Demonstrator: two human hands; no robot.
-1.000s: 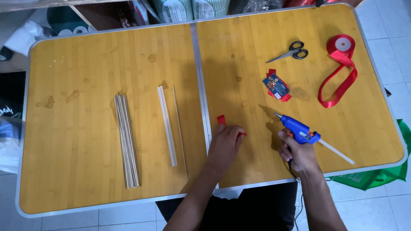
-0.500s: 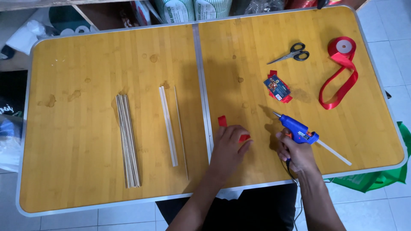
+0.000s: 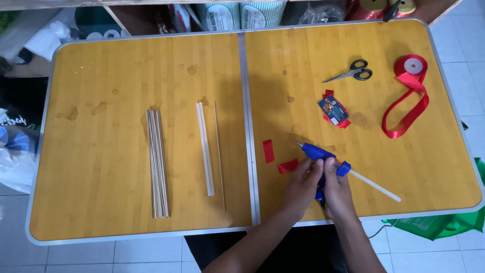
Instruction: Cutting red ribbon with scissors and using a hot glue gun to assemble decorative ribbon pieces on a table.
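**Currently on the table: glue gun in both hands, cut ribbon beside it**

Item one, the landmark: we hold the blue glue gun (image 3: 323,155) near the front edge of the folding table (image 3: 126,65), on its right-hand half. Our right hand (image 3: 337,189) is closed around the handle; our left hand (image 3: 302,182) is curled against the gun's body from the other side, fingers touching it. The nozzle points away and to the left, and a clear glue stick (image 3: 376,185) juts out of the back toward the right.

Item two: two short red ribbon pieces. One (image 3: 288,166) lies just left of the gun, touching or nearly touching our left fingertips; the other (image 3: 268,150) lies a little further left, apart from it.

Item three: beyond the gun, a small printed card (image 3: 332,110) rests on red scraps; further beyond, black-handled scissors (image 3: 353,73). Well to the right of the gun, a red ribbon roll (image 3: 411,68) trails a long loop.

Item four: far left of the gun, across the centre seam, a bundle of thin wooden sticks (image 3: 157,164), a white strip (image 3: 205,149) and one thin rod (image 3: 219,156), lying parallel.

Progress, as we judge it: ribbon has been cut; we see no glue laid and nothing joined. The sticks lie unassembled, so most of the work appears to remain.
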